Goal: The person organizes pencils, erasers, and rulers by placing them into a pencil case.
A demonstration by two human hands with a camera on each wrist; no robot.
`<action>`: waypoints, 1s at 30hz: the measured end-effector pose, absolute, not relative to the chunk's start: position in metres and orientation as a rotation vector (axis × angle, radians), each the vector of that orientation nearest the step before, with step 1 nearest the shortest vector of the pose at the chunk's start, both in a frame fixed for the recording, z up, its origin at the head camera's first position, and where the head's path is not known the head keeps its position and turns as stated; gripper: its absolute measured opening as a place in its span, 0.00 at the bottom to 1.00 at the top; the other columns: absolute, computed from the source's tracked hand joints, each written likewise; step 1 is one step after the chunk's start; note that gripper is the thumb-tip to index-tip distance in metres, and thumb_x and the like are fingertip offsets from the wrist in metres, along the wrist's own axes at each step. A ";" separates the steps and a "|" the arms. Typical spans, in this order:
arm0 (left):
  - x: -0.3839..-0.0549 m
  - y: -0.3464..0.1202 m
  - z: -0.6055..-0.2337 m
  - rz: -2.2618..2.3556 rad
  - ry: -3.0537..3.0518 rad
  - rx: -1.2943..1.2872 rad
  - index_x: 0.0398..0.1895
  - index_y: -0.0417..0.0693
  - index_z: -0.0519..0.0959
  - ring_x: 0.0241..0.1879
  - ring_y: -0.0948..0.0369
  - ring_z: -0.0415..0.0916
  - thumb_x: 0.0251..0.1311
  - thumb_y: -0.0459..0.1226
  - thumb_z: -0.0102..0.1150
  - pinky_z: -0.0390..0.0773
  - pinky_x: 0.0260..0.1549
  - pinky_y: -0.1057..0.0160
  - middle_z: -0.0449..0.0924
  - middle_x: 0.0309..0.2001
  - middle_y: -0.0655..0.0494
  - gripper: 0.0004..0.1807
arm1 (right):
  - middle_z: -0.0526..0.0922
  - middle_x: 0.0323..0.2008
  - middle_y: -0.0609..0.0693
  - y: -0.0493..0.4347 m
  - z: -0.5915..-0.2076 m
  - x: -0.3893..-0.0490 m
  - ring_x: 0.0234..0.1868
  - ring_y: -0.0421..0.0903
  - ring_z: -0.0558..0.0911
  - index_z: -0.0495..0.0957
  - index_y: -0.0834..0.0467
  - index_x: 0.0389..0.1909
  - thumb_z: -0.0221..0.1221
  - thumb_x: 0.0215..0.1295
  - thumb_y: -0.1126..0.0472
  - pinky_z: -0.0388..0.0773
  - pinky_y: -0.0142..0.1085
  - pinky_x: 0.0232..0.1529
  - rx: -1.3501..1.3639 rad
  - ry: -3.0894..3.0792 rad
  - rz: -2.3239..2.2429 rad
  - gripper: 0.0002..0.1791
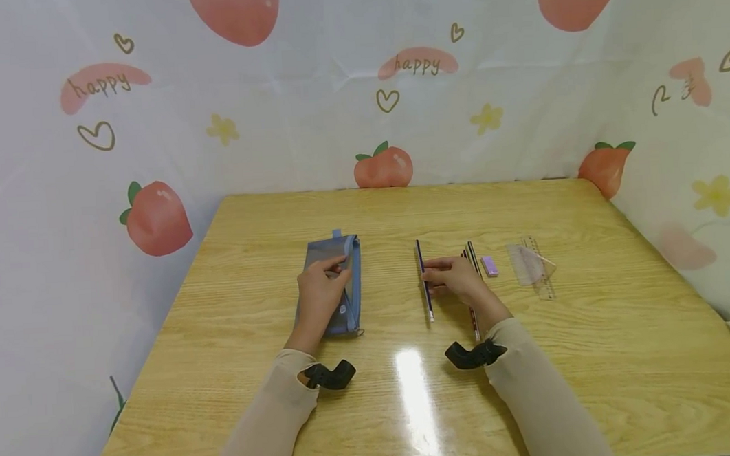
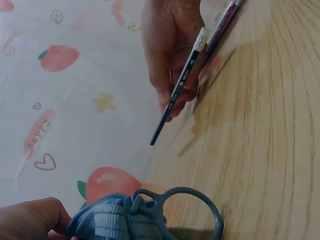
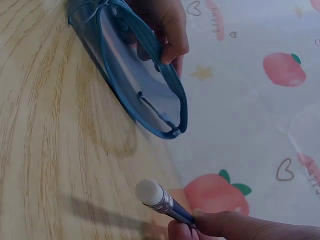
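Observation:
A blue translucent zip pencil case point(image 1: 352, 318) lies on the table in front of my left hand point(image 1: 321, 291), which pinches its rim. In the right wrist view the mouth of the case point(image 3: 184, 107) gapes, with the left fingers at the rim. My right hand point(image 1: 459, 278) pinches a dark blue pencil point(image 1: 429, 300) between thumb and fingers, to the right of the case and apart from it. The left wrist view shows this pencil point(image 2: 181, 82) tilted above the table, white eraser end upward. In the right wrist view, its eraser tip point(image 3: 149, 192) is near the camera.
Several more pencils point(image 1: 475, 324) lie beneath and beside the right hand. Farther right are a purple eraser point(image 1: 489, 266), a clear set square point(image 1: 519, 269) and a clear ruler point(image 1: 548, 287). A printed cloth point(image 1: 310, 121) hangs behind the wooden table point(image 1: 224, 373).

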State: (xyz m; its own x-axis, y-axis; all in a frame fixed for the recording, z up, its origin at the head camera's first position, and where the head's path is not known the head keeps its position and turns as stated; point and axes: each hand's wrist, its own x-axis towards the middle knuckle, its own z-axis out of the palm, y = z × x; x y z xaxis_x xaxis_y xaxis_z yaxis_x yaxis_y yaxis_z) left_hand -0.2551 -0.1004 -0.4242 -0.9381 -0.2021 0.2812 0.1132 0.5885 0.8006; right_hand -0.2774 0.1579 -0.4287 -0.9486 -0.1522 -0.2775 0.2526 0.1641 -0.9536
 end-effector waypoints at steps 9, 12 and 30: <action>-0.255 -0.097 -0.427 -1.393 -2.498 0.074 0.43 0.53 0.82 0.20 0.64 0.74 0.49 0.38 0.61 0.75 0.11 0.67 0.76 0.33 0.57 0.15 | 0.78 0.39 0.58 0.149 -0.430 -0.275 0.31 0.44 0.81 0.71 0.67 0.54 0.58 0.56 0.69 0.82 0.39 0.35 0.133 2.078 -1.904 0.22; -0.255 -0.096 -0.427 -1.439 -2.496 0.079 0.43 0.53 0.82 0.17 0.64 0.74 0.49 0.38 0.60 0.76 0.10 0.66 0.76 0.33 0.57 0.15 | 0.79 0.39 0.57 0.145 -0.430 -0.274 0.31 0.44 0.81 0.70 0.68 0.54 0.58 0.56 0.69 0.82 0.39 0.36 0.132 2.056 -1.923 0.22; -0.251 -0.089 -0.429 -1.598 -2.514 0.091 0.43 0.54 0.81 0.13 0.61 0.75 0.49 0.36 0.58 0.78 0.11 0.65 0.79 0.34 0.61 0.15 | 0.78 0.39 0.57 0.134 -0.432 -0.272 0.31 0.45 0.80 0.71 0.65 0.54 0.59 0.55 0.69 0.82 0.39 0.35 0.130 1.983 -1.936 0.23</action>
State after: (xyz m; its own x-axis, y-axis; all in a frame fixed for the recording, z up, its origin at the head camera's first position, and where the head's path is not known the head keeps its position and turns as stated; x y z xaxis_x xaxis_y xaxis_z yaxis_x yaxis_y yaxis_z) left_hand -0.2508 -0.0888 -0.4290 -0.9852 -0.1374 0.1027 0.0346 0.4271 0.9036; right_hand -0.2720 0.1339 -0.4321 -0.9289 -0.1859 -0.3202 0.3157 0.0545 -0.9473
